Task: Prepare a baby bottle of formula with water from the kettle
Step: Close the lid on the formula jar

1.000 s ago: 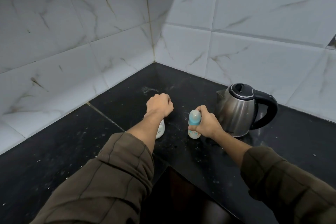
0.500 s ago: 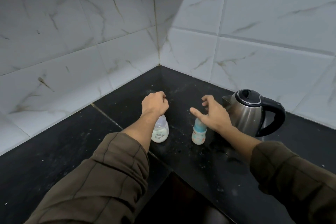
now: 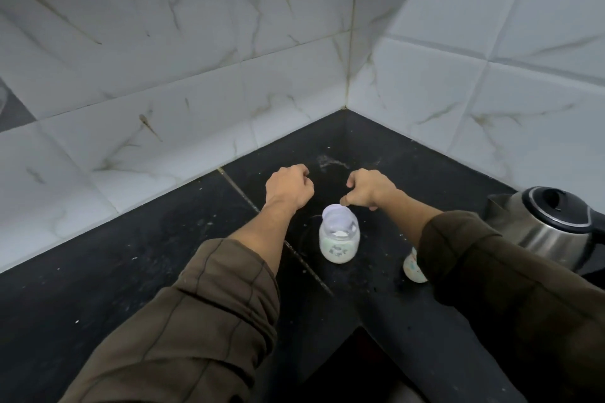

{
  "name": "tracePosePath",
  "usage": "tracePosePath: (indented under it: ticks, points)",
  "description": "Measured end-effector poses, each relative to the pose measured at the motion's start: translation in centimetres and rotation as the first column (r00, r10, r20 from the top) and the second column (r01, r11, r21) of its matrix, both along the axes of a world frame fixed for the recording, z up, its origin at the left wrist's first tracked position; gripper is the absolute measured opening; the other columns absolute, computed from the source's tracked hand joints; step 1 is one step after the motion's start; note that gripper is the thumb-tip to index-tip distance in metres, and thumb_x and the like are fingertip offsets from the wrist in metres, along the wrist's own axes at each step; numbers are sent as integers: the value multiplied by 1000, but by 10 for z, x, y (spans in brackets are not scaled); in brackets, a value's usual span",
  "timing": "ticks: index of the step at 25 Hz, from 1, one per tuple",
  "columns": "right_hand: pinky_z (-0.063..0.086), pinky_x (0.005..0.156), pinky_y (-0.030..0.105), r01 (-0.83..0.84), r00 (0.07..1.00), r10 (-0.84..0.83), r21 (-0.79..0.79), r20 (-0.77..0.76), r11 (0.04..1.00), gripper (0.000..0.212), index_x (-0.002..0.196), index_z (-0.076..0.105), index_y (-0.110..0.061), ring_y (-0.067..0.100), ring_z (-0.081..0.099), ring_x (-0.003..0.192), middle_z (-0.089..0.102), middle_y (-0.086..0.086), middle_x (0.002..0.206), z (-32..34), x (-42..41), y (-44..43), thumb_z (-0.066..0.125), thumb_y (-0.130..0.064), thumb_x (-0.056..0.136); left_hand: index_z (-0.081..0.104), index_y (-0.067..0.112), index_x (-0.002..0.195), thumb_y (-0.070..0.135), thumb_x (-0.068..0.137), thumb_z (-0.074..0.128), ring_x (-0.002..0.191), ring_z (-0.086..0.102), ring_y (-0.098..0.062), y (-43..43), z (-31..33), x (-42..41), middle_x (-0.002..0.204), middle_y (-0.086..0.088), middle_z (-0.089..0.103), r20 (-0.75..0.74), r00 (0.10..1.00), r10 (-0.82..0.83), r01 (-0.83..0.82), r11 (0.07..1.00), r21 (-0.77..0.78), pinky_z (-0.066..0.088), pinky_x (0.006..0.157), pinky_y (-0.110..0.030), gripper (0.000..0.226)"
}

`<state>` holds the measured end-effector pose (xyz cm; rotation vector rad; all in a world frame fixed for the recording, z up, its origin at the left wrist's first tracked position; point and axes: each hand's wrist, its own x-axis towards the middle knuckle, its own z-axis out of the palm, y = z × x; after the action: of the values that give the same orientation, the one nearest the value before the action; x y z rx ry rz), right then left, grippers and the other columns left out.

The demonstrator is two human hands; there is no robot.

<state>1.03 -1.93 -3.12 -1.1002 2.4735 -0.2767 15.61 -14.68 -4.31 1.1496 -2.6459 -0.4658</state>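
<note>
Right hand (image 3: 370, 190) hangs loose by the open bottle (image 3: 339, 239) on the desk (image 3: 131, 271), holding nothing. Left hand (image 3: 289, 188) is an empty fist. Hold the bottle steady and pour from the kettle (image 3: 550, 229) slowly.

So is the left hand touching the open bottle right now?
Apart. The head view shows bare black counter between the left hand and the open bottle rim.

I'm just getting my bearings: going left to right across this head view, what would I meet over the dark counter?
Left hand → open bottle → small bottle, partly under the right sleeve → kettle. The right hand overlaps the open bottle, so it is left out.
</note>
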Motion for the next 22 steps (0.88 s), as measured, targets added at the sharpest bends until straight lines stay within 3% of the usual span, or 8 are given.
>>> tracePosePath:
  ticks: [4, 7, 9, 13, 16, 19, 22]
  points:
    - [63, 85, 44, -13, 999, 10, 97, 32, 995, 65, 131, 58, -16, 28, 66, 100, 60, 9, 119, -17, -7, -30, 84, -43, 79, 65, 26, 136, 27, 100, 52, 109, 69, -26, -23, -15, -5, 117, -1, 74, 24, 1000, -18, 17, 999, 52, 54, 90, -38, 37]
    - [60, 93, 47, -39, 999, 32, 200, 36, 979, 79, 135, 54, -14, 31, 63, 111, 60, 11, 126, -30, -12, -46, 86, -54, 75, 63, 26, 138, 27, 100, 51, 107, 69, -27, -35, -27, -9, 117, -1, 75, 46, 999, -23, 20, 997, 74, 55, 90, -38, 39]
    - [60, 92, 48, -62, 998, 54, 245, 37, 968, 82, 131, 56, -12, 31, 65, 107, 63, 10, 116, -39, -14, -52, 87, -58, 71, 63, 26, 138, 27, 101, 52, 107, 69, -25, -41, -33, -12, 116, -1, 75, 63, 998, -19, 14, 997, 78, 54, 89, -38, 39]
    - [59, 85, 43, -95, 995, 101, 301, -5, 949, 65, 113, 60, -10, 26, 65, 90, 61, 6, 92, -58, -16, -60, 85, -55, 74, 62, 26, 139, 28, 101, 53, 105, 69, -23, -52, -41, -20, 114, 1, 74, 74, 997, -24, 16, 995, 99, 54, 87, -37, 38]
    - [53, 80, 41, -88, 995, 100, 307, -25, 948, 62, 125, 61, -11, 27, 62, 94, 61, 6, 102, -67, -16, -67, 82, -48, 79, 62, 26, 138, 29, 101, 55, 104, 69, -22, -57, -46, -23, 114, 1, 74, 92, 995, -24, 13, 993, 121, 55, 90, -37, 37]
    - [54, 84, 42, -96, 995, 100, 300, 2, 949, 71, 128, 58, -13, 29, 61, 101, 61, 8, 111, -57, -19, -68, 82, -53, 74, 64, 26, 137, 29, 101, 55, 105, 69, -22, -61, -43, -27, 114, 2, 74, 92, 996, -20, 10, 994, 105, 57, 92, -38, 37]
    - [53, 96, 46, -66, 998, 66, 131, 3, 989, 80, 144, 53, -21, 33, 58, 119, 57, 11, 135, -41, -27, -64, 72, -63, 78, 64, 27, 136, 29, 100, 55, 108, 69, -23, -60, -37, -31, 116, 2, 74, 90, 996, -26, 19, 996, 85, 55, 92, -39, 37]
